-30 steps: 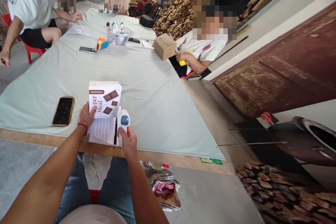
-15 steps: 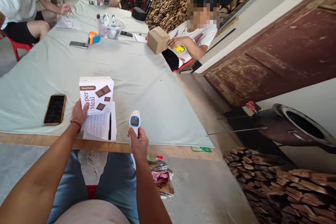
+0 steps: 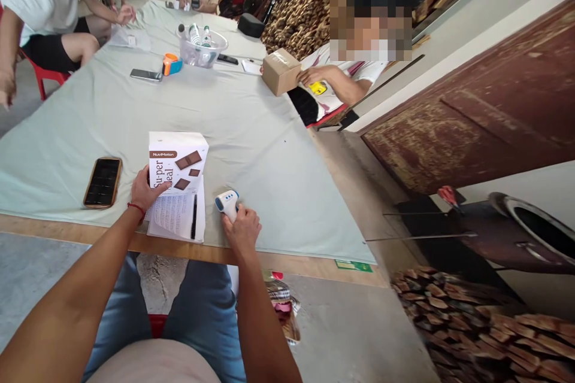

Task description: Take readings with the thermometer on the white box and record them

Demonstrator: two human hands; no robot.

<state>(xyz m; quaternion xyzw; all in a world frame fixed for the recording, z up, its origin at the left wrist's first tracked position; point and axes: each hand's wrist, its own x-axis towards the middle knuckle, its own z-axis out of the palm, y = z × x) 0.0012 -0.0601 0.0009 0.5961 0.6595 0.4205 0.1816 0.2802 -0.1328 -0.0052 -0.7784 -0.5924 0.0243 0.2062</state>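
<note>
My left hand point(image 3: 147, 189) grips the lower left side of a white box point(image 3: 177, 161) printed with brown chocolate pieces, its thumb across the front. The box stands on the far part of a notebook point(image 3: 173, 215) with handwritten lines. A black pen point(image 3: 194, 216) lies along the page's right side. My right hand point(image 3: 243, 230) is wrapped round the handle of a white and blue infrared thermometer point(image 3: 228, 202), low over the cloth near the table's front edge. The thermometer's head is turned to the left, with its buttons showing and its screen out of sight.
Left of the box lies a phone point(image 3: 103, 182). Farther back are another phone point(image 3: 146, 75), an orange and blue tape roll point(image 3: 171, 64) and a clear basin point(image 3: 203, 51) with bottles. A person at the right holds a cardboard box point(image 3: 281, 72). Other people sit around the table.
My right hand has rolled the thermometer from screen-up to lying sideways, head pointing left. My left hand still holds the box. The whole view has shifted slightly.
</note>
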